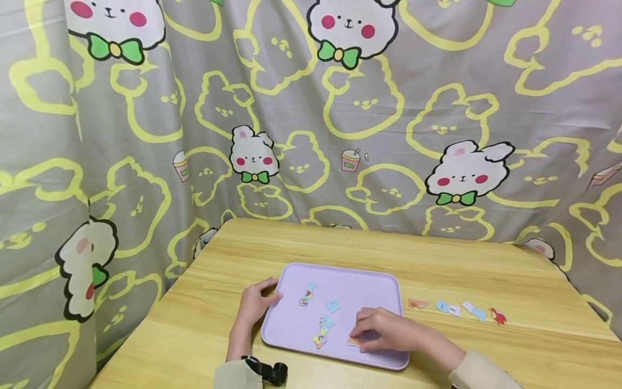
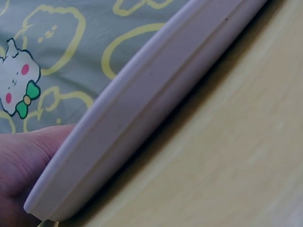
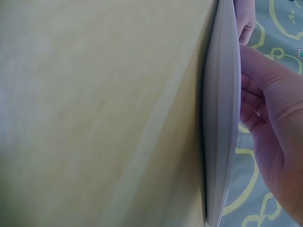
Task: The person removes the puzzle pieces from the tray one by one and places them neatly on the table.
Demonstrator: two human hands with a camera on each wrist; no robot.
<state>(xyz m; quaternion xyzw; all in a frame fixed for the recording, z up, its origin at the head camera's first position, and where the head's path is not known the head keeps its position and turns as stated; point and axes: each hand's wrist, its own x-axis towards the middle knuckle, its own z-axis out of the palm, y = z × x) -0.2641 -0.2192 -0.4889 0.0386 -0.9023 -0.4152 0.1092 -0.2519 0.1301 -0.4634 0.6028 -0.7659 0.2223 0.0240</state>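
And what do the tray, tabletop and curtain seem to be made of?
Tray: probably molded plastic, matte to satin, from its even lilac color and rounded rim.
Tabletop: wood or wood-look laminate, smooth; the grain shows, but not which.
Curtain: seemingly fabric, matte-looking, judging by its soft folds.

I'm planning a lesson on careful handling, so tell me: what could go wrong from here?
1. The left hand holds the tray; a jolt might shift the loose pieces on it.
2. The right hand pinches the orange piece, which could slip.
3. The right forearm might brush the row of pieces on the table if it swings forward.
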